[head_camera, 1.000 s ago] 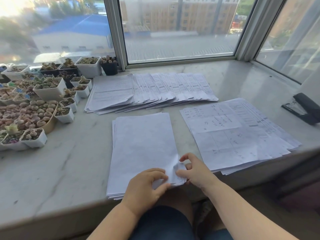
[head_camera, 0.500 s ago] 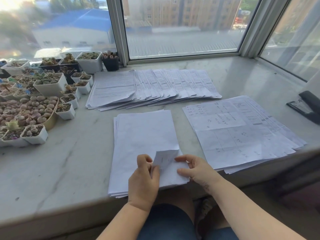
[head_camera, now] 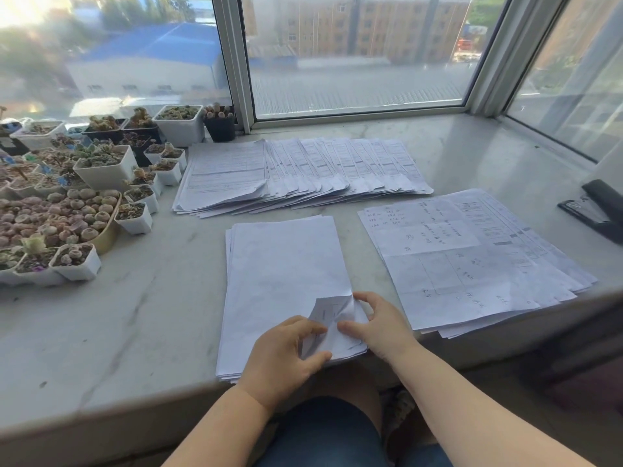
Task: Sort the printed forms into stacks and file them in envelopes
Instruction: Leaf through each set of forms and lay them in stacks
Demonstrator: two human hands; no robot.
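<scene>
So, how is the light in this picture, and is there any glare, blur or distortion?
Head view: daylight through the window, with a blown-out glare patch at the top left; the outside looks hazy. The wide lens bends the sill edge and frame lines. Print on the far forms is too soft to read; both hands are sharp.

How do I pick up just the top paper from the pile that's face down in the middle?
Take the top sheet by its near right corner, coming from the near edge. That corner is already curled up off the face-down stack, so a thumb-and-finger grip probably gets under it there; elsewhere it lies flat.
</scene>
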